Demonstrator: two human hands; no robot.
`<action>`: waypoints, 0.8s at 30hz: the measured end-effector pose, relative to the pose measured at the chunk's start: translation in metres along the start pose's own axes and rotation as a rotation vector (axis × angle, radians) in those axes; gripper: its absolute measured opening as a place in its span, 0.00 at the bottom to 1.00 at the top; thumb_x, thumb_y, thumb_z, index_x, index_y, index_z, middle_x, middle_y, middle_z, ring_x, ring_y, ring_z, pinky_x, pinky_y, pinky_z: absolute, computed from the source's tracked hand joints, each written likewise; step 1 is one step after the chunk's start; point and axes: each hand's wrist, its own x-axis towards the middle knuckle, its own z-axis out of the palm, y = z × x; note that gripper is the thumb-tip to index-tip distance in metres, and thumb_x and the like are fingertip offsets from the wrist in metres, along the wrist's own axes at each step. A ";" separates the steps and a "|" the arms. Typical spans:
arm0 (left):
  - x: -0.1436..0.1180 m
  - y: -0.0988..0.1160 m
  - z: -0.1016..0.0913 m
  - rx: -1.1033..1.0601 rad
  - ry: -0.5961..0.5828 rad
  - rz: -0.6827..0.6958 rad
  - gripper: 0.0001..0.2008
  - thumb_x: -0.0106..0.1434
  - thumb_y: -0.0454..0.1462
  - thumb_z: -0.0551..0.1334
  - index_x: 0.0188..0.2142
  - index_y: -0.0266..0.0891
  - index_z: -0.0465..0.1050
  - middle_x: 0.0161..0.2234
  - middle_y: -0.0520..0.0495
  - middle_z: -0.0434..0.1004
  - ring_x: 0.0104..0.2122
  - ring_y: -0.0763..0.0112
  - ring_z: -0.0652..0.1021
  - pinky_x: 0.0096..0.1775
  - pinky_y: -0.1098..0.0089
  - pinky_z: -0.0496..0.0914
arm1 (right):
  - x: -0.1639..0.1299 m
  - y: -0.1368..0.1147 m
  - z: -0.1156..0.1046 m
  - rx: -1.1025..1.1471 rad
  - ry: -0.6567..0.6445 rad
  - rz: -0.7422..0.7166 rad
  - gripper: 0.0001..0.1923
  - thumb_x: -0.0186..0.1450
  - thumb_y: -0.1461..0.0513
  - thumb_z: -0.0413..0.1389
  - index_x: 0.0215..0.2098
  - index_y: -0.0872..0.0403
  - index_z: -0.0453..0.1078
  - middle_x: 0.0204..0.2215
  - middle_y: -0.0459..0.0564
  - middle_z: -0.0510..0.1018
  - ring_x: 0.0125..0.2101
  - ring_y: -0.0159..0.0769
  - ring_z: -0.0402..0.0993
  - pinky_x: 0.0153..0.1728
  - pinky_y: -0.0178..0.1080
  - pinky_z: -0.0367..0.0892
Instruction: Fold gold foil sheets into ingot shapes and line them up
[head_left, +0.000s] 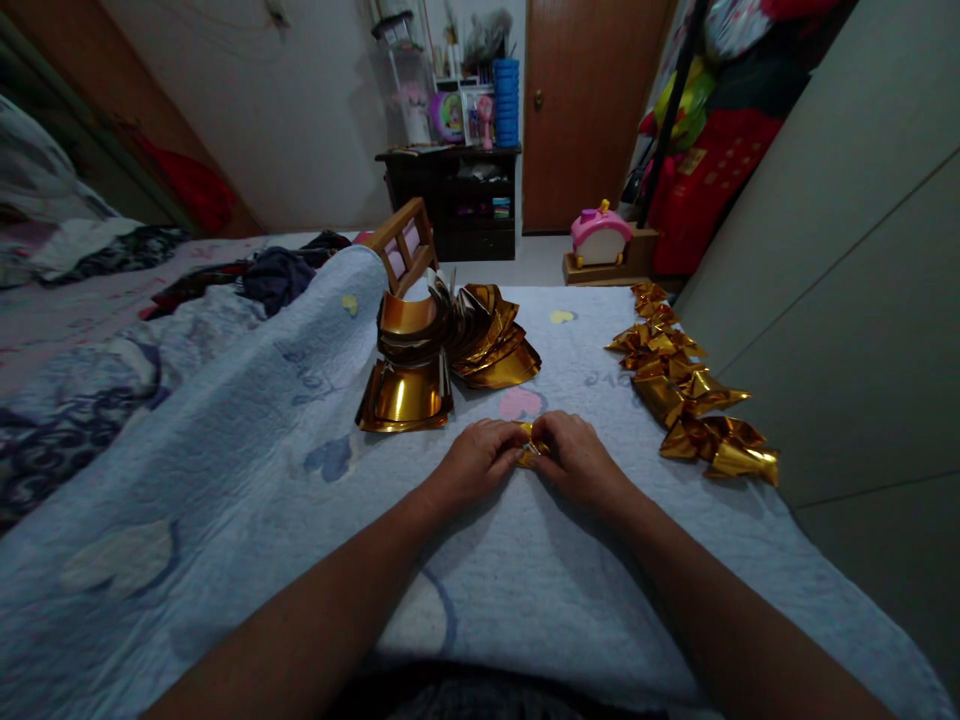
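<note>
Both hands meet over a small piece of gold foil paper (530, 447), close above the blue quilt. My left hand (481, 455) pinches its left side, fingers curled. On the other side my right hand (574, 452) is closed on the same piece, and the fingers cover most of it. Beyond my left hand lie stacks of curved, flat gold foil sheets (405, 392), with more fanned sheets (495, 345) beside them. To the right, a row of folded gold foil pieces (679, 390) with pointed ends runs along the quilt's edge.
The quilt (315, 560) with heart patterns covers the surface and rises at the left over a wooden rail (409, 240). Rumpled clothes (274, 280) lie farther left. Behind stand a dark cabinet (480, 235), a pink toy (601, 237) and a door (592, 120). A pale panel (862, 300) borders the right.
</note>
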 end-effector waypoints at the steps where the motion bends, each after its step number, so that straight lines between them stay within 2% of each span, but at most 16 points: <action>1: 0.000 0.000 0.000 0.004 0.001 0.003 0.07 0.65 0.31 0.61 0.42 0.38 0.76 0.40 0.45 0.81 0.42 0.62 0.77 0.46 0.65 0.68 | 0.000 0.000 0.000 -0.001 0.001 -0.001 0.08 0.63 0.61 0.63 0.37 0.53 0.68 0.35 0.50 0.75 0.36 0.40 0.67 0.37 0.40 0.56; 14: -0.001 0.001 -0.003 0.013 -0.022 0.044 0.05 0.64 0.35 0.65 0.40 0.37 0.76 0.36 0.45 0.79 0.40 0.62 0.76 0.43 0.65 0.68 | 0.001 0.001 0.001 -0.043 -0.033 -0.006 0.07 0.63 0.62 0.61 0.38 0.54 0.69 0.37 0.51 0.76 0.38 0.42 0.68 0.39 0.41 0.57; 17: -0.001 0.000 -0.001 0.027 -0.015 0.037 0.04 0.64 0.33 0.64 0.39 0.38 0.77 0.37 0.46 0.80 0.40 0.63 0.76 0.44 0.65 0.68 | 0.002 0.000 -0.004 0.031 -0.038 0.022 0.05 0.62 0.65 0.58 0.37 0.54 0.69 0.36 0.51 0.77 0.37 0.41 0.69 0.39 0.41 0.59; 20: 0.000 0.000 0.000 0.016 -0.017 0.010 0.06 0.63 0.31 0.64 0.41 0.38 0.77 0.38 0.46 0.80 0.41 0.63 0.77 0.45 0.65 0.68 | 0.002 -0.002 -0.012 0.188 -0.067 0.064 0.08 0.62 0.69 0.53 0.38 0.54 0.69 0.35 0.50 0.78 0.36 0.38 0.71 0.39 0.40 0.62; 24: -0.001 0.000 -0.002 -0.007 -0.027 0.004 0.05 0.62 0.34 0.66 0.39 0.39 0.77 0.37 0.47 0.80 0.40 0.63 0.77 0.44 0.65 0.68 | 0.002 0.001 -0.019 0.257 -0.103 0.053 0.08 0.62 0.70 0.52 0.36 0.53 0.69 0.33 0.49 0.77 0.35 0.37 0.71 0.39 0.39 0.63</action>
